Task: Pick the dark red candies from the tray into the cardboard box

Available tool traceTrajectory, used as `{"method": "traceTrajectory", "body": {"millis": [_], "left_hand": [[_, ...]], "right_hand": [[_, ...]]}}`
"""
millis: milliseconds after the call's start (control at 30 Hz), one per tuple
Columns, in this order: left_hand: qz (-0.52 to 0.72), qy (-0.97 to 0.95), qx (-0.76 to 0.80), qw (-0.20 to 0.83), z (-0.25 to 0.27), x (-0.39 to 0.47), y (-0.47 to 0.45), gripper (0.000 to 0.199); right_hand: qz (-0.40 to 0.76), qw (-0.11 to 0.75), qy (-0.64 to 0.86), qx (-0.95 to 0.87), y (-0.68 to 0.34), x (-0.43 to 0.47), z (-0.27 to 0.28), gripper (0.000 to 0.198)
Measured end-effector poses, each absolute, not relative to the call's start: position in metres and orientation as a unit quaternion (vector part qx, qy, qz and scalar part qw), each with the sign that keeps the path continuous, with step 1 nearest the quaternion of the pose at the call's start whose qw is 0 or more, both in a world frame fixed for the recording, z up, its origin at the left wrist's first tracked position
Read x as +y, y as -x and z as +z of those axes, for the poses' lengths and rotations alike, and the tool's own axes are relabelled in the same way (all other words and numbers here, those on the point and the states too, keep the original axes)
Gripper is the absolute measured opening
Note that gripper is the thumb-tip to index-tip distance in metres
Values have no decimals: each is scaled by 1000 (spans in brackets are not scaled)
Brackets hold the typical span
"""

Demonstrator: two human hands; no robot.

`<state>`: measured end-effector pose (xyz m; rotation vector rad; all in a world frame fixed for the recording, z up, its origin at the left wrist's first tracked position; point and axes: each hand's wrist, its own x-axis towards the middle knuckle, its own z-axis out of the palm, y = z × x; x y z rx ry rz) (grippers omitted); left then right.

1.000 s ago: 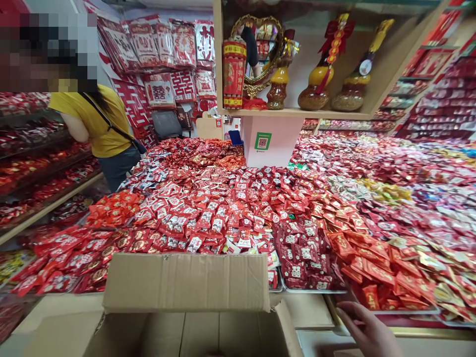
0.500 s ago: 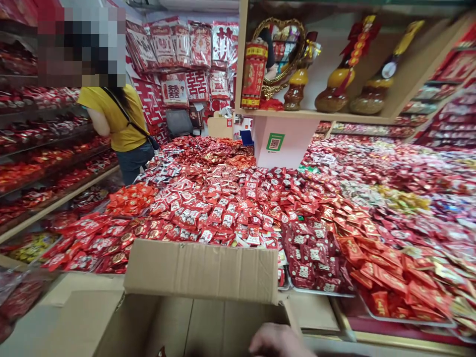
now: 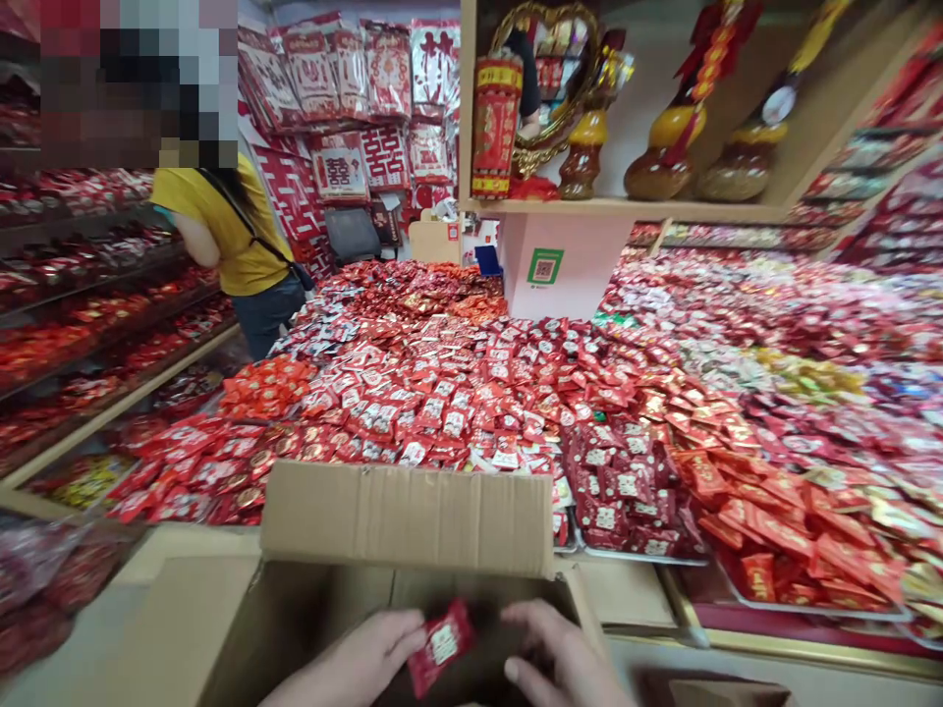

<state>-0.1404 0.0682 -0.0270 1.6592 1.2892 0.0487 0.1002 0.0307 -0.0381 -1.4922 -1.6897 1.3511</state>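
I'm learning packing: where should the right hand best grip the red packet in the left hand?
Probably the upper end of the red packet, from the right: it tilts up rightward, leaving that end free toward the right hand, while the left hand holds its left edge.

Left hand (image 3: 368,648) now in view over the cardboard box (image 3: 405,516), out of sight in both earlier looks; it pinches a dark red wrapped packet (image 3: 440,648), likewise new at this spot. Right hand (image 3: 556,653): a second ago beside the box, near the candy trays; half a second ago at the box's lower right; now shows more fully within the opening, fingers parted, facing the packet but apart from it. View swings too: display shelf (image 3: 634,208) sits farther right than a second ago, and higher; plastic-wrapped bundle (image 3: 55,599) at lower left shows more fully.
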Motion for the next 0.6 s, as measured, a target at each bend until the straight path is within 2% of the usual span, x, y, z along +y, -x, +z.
{"method": "traceTrajectory", "body": {"millis": [100,200,267,367,467,533,600], "left_hand": [[35,-696,503,511,5,67,134,30],[60,-690,506,514,27,60,124,32],[90,-681,519,509,31,55,117,34],[197,-590,504,599,23,48,108,26],[305,-487,491,655,10,47,101,30],[364,-451,519,628,5,48,97,28],[418,-368,523,645,4,47,93,33]], "right_hand": [[578,337,520,-531,-88,29,-26,49],[669,373,452,-457,-75,32,-19,38],[686,401,431,-427,-70,35,-16,31],[675,441,431,-406,-70,40,-14,28],[653,463,436,-412,-72,44,-11,27],[596,486,455,-449,-73,45,-8,26],[482,525,483,-509,-70,45,-5,21]]}}
